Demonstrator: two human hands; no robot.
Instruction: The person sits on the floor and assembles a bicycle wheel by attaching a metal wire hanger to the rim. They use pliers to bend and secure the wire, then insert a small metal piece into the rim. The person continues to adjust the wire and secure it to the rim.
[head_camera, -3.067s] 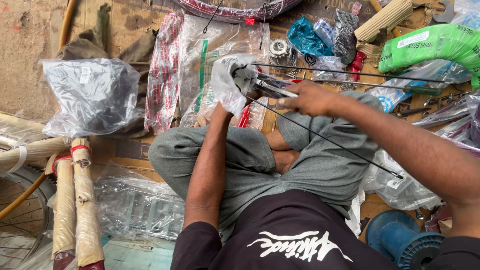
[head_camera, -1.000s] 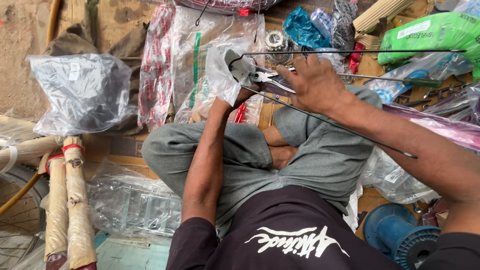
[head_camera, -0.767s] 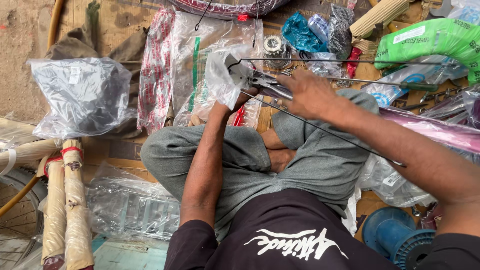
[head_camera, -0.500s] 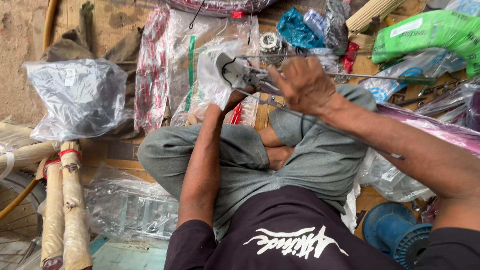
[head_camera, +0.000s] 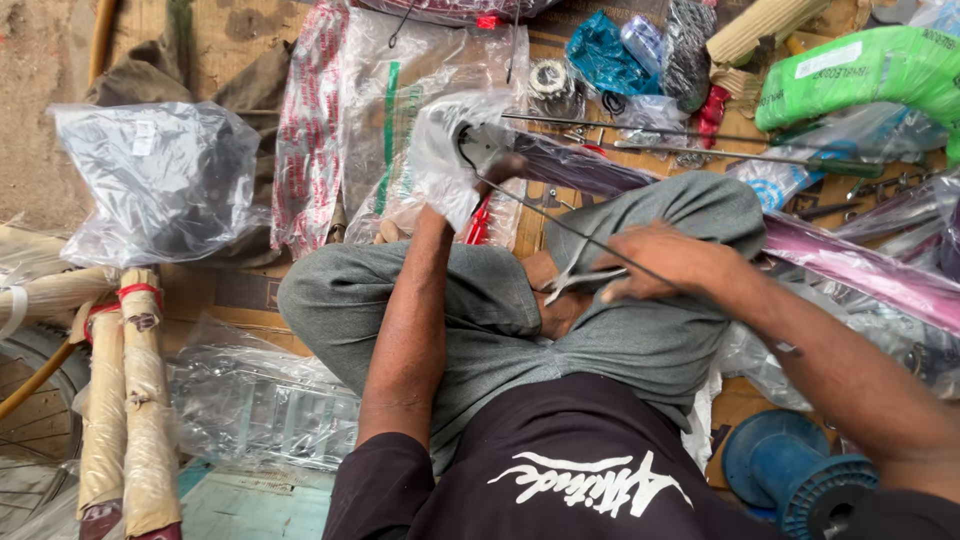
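Note:
My left hand (head_camera: 492, 168) is raised ahead of me, closed on a small metal part (head_camera: 482, 143) half wrapped in a clear plastic bag (head_camera: 440, 160). A thin black cable (head_camera: 560, 225) runs from that part down to my right hand (head_camera: 660, 262). My right hand rests over my lap and grips the cable together with silver pliers (head_camera: 578, 280), whose jaws point left. I sit cross-legged in grey trousers (head_camera: 480, 300).
Bagged parts lie all around: a grey bundle in clear plastic (head_camera: 160, 180) at left, wrapped tubes (head_camera: 130, 400), a green tyre roll (head_camera: 860, 70) at top right, long thin rods (head_camera: 680, 135), a pink wrapped rim (head_camera: 860, 275), a blue spool (head_camera: 790, 470) at lower right.
My right hand has drawn back from the wrapped part down to my lap, taking the pliers and pulling the black cable out taut. The left hand stays up holding the part.

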